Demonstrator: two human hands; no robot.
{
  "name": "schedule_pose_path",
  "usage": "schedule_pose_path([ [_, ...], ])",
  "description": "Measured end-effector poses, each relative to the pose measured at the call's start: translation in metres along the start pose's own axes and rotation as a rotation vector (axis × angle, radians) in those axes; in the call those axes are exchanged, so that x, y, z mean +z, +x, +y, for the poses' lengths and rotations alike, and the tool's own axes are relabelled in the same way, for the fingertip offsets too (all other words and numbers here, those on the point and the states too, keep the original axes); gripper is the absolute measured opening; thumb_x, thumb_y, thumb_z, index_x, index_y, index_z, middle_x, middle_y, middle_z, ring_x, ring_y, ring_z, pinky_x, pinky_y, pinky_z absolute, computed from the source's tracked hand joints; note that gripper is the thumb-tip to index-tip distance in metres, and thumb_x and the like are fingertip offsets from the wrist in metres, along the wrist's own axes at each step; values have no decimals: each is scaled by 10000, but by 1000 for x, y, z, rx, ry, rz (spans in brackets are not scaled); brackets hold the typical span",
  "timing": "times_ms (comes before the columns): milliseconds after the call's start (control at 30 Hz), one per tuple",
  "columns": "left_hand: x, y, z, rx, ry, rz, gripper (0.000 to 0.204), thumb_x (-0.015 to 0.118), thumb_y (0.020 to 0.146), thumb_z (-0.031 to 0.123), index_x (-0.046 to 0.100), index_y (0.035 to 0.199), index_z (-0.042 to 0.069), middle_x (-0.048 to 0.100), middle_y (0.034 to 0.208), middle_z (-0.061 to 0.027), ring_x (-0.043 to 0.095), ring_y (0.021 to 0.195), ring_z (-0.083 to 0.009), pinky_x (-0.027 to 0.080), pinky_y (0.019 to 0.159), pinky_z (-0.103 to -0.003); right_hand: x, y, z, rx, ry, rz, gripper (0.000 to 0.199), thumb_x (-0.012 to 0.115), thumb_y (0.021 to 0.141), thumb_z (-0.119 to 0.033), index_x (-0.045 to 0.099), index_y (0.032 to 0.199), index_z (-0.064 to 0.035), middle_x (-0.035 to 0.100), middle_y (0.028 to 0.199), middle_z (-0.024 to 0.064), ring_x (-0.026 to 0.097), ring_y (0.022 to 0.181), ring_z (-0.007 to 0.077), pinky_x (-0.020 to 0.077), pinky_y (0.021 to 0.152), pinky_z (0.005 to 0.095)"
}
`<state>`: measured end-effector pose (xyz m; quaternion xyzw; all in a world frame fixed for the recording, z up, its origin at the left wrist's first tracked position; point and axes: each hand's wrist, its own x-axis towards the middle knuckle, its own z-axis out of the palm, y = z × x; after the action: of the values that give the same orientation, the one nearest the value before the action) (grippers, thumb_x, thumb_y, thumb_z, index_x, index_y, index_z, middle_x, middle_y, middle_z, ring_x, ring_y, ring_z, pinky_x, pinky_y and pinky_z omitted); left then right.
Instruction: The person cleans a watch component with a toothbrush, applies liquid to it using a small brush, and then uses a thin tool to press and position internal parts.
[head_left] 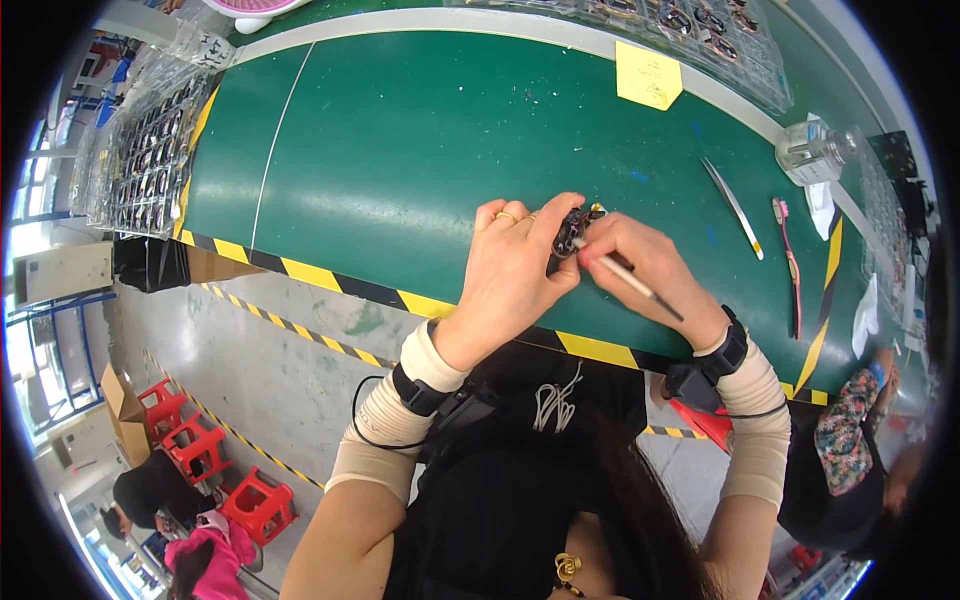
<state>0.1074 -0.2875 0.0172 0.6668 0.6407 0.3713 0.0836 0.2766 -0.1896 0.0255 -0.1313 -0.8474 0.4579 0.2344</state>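
Above the front part of the green table, my left hand (518, 262) grips a small dark part (570, 232) between thumb and fingers. The part looks black with some shiny spots; its exact kind is too small to make out. My right hand (645, 262) is closed around a thin light-coloured stick (632, 281) with a dark rear end. The stick slants toward the part, and its front tip is hidden by my fingers, close to or touching the part. Right of my hands lie metal tweezers (735, 210) and a pink toothbrush (790, 262).
Clear trays of small parts stand at the left (150, 160) and at the back (690, 30). A yellow note (648, 78) is at the back edge, a clear jar (812, 152) at back right. Striped tape (310, 274) edges the table (400, 150). A co-worker's floral sleeve (845, 430) shows at right.
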Motion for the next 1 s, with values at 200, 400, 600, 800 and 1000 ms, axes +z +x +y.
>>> schedule_pose_path([
  [200, 1, 1, -1, 4, -4, 8, 543, 719, 688, 38, 576, 1211, 71, 574, 680, -17, 532, 711, -214, 399, 847, -360, 0, -1, 0, 30, 18, -1, 137, 665, 849, 29, 593, 946, -35, 623, 932, 93, 630, 822, 235, 493, 688, 313],
  [400, 2, 0, -1, -10, -18, -8, 551, 721, 684, 40, 580, 1216, 83, 549, 664, -12, 525, 699, -204, 399, 856, -356, 1, -3, 1, 18, 14, 4, 143, 668, 852, 24, 589, 953, -38, 623, 933, 89, 620, 806, 229, 488, 679, 311],
  [600, 3, 0, -2, -23, -23, 7, 568, 729, 677, 44, 590, 1224, 109, 509, 647, -5, 508, 673, -187, 396, 877, -347, -1, -1, -2, 54, 15, 3, 140, 665, 857, 20, 589, 958, -38, 625, 940, 88, 623, 813, 230, 489, 689, 312],
  [800, -1, 1, 0, -5, -8, -13, 552, 718, 683, 37, 577, 1215, 81, 570, 687, -9, 529, 714, -207, 397, 853, -359, -2, -2, -1, 33, 27, -36, 142, 665, 861, 13, 589, 969, -40, 629, 949, 90, 629, 835, 226, 489, 692, 308],
  [1000, 1, 0, -2, 12, 7, -8, 552, 719, 688, 32, 579, 1218, 89, 573, 687, -8, 526, 713, -208, 394, 851, -359, 0, -2, 0, 83, 59, 3, 133, 662, 866, 9, 587, 964, -39, 631, 950, 93, 632, 840, 227, 494, 702, 306],
])
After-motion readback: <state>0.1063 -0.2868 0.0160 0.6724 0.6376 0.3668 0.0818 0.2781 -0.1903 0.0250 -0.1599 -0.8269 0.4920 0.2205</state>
